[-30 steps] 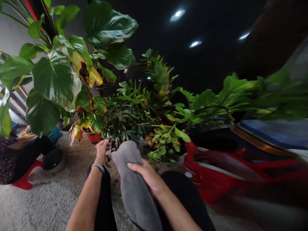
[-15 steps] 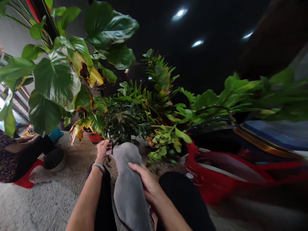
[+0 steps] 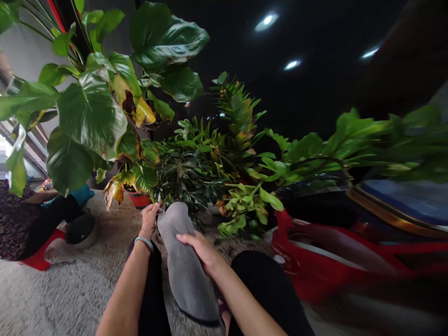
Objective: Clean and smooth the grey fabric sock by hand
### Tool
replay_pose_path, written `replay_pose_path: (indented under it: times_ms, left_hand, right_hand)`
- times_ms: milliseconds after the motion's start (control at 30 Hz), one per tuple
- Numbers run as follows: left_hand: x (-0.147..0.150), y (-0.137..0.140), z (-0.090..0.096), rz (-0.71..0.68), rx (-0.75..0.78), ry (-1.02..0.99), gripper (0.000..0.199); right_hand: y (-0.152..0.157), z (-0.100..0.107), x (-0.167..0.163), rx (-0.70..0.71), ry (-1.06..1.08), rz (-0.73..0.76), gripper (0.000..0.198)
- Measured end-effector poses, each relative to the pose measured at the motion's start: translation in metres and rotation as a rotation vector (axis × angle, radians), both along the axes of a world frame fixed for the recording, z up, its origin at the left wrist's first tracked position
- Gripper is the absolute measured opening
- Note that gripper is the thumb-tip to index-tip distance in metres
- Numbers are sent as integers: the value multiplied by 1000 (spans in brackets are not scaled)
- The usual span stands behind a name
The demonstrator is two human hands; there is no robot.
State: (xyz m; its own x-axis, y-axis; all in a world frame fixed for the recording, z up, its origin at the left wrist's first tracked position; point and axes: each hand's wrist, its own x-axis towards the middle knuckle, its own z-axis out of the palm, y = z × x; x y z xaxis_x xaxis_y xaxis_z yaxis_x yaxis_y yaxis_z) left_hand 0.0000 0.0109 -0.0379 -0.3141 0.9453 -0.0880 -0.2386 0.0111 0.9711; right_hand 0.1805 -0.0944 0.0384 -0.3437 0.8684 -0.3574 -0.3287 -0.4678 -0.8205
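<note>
A long, soft grey fabric piece (image 3: 182, 266), narrower in its middle and dark along its lower edge, slants between my knees. My right hand (image 3: 203, 252) grips its right side, thumb lying across the top and the other fingers hidden underneath. Close to the upper left corner of the fabric is my left hand (image 3: 150, 218), with a bracelet at the wrist. Its fingers are pinched together; whether they hold the fabric's edge or something small, I cannot make out.
Potted plants (image 3: 189, 172) with broad leaves stand ahead. A red bag-like container (image 3: 297, 270) is at the right, blurred. On the left, a person (image 3: 42, 214) sits on a red stool (image 3: 44, 254) beside a dark round bowl (image 3: 81, 232). Rough concrete floor (image 3: 77, 298) lies below.
The grey fabric and my right hand have shifted slightly left, bringing the fabric's top closer to my left hand. The dark lower edge shows more. The view has turned slightly left.
</note>
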Motion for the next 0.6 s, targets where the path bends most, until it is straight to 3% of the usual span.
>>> replay_pose_path:
  times_ms: [100,233,333,467,600]
  left_hand:
    - [-1,-3,2,26,-36,-42,50]
    - [2,-25,14,160,-64,-174,61]
    - [15,-61,24,50,74,-224,73]
    - [41,-109,30,-88,167,-191,73]
    - [57,-125,36,-67,105,-322,71]
  right_hand:
    - [-17,-7,8,89,-88,-3,26]
    - [-4,6,5,441,-342,-123,40]
    - [11,8,1,616,-501,-146,49]
    - [13,0,-4,817,-509,-35,52]
    - [4,7,-6,1022,-617,143,51]
